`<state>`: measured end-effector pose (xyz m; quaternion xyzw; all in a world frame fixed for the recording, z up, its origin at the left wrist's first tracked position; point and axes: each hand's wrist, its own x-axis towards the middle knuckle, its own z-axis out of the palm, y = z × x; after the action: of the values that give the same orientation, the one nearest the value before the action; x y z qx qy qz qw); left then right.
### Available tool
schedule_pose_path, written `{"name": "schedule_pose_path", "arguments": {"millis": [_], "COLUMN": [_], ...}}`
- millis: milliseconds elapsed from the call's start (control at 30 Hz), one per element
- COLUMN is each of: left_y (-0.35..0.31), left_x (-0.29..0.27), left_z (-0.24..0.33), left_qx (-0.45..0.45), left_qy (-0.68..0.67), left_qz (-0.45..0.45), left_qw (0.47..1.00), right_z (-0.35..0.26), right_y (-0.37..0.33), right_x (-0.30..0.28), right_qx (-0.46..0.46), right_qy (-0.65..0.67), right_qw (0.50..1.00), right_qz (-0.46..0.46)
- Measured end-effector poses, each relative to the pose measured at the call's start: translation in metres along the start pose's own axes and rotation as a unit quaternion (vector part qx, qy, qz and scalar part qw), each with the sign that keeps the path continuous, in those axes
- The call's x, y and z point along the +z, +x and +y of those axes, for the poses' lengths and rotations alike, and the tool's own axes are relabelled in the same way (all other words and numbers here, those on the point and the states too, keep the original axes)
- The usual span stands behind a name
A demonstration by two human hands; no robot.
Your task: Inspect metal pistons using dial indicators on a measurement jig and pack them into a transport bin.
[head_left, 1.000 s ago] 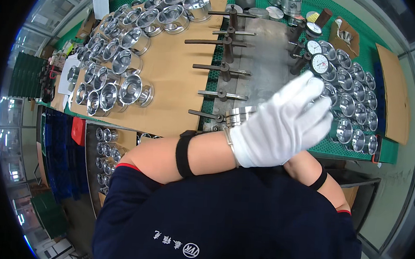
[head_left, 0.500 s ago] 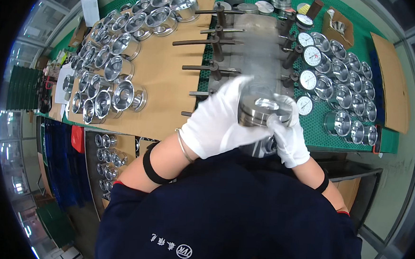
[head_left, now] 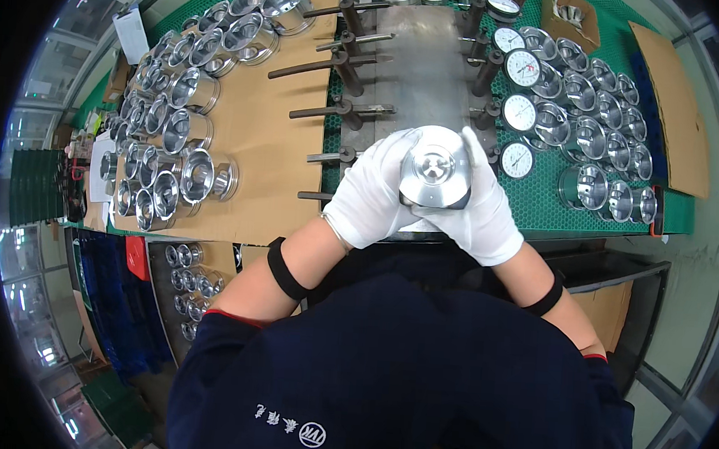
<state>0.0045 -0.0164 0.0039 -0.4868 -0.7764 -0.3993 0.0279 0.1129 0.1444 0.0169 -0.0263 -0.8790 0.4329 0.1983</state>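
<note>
Both my hands, in white gloves, hold a shiny metal piston [head_left: 436, 188] with its bowl-shaped crown turned up toward me. My left hand [head_left: 374, 191] wraps its left side. My right hand [head_left: 485, 212] closes round its right side, with fingers under the front edge. The piston is at the near end of a grey metal plate [head_left: 426, 72], between two rows of gauge stands. Dial gauges [head_left: 520, 112] line the plate's right side. Dark posts with rods [head_left: 346, 74] stand along its left. The piston's lower part is hidden by my gloves.
Many similar metal pistons [head_left: 188, 132] stand on brown cardboard [head_left: 273, 153] at the left. More pistons [head_left: 587, 138] cover the green mat at the right. An open cardboard box [head_left: 571, 22] with small metal parts sits at the far right. Below the left side is a shelf of pistons [head_left: 191, 280].
The piston has been tipped, so its crown now faces up instead of its grooved side showing. Both hands stay on it, and the right grip has moved to its side. The view has shifted slightly.
</note>
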Motion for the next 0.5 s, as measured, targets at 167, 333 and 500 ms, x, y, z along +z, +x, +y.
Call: {"name": "schedule_pose_path", "arguments": {"millis": [167,333,500], "left_y": [0.000,0.006,0.014], "left_x": [-0.008,-0.001,0.003], "left_z": [0.012,0.008,0.003], "left_qx": [-0.025,-0.038,-0.083], "left_qy": [0.092,0.079,-0.013], "left_qz": [-0.035,-0.043,-0.035], "left_qw": [0.995,0.995,0.996], "right_z": [0.000,0.000,0.002], "right_y": [-0.005,-0.013,-0.007], "right_x": [-0.025,-0.012,-0.015], "right_qx": [0.098,0.475,0.475], "right_qy": [-0.063,0.248,0.229], "right_qw": [0.989,0.818,0.821], "right_qz": [-0.087,-0.207,-0.220]}}
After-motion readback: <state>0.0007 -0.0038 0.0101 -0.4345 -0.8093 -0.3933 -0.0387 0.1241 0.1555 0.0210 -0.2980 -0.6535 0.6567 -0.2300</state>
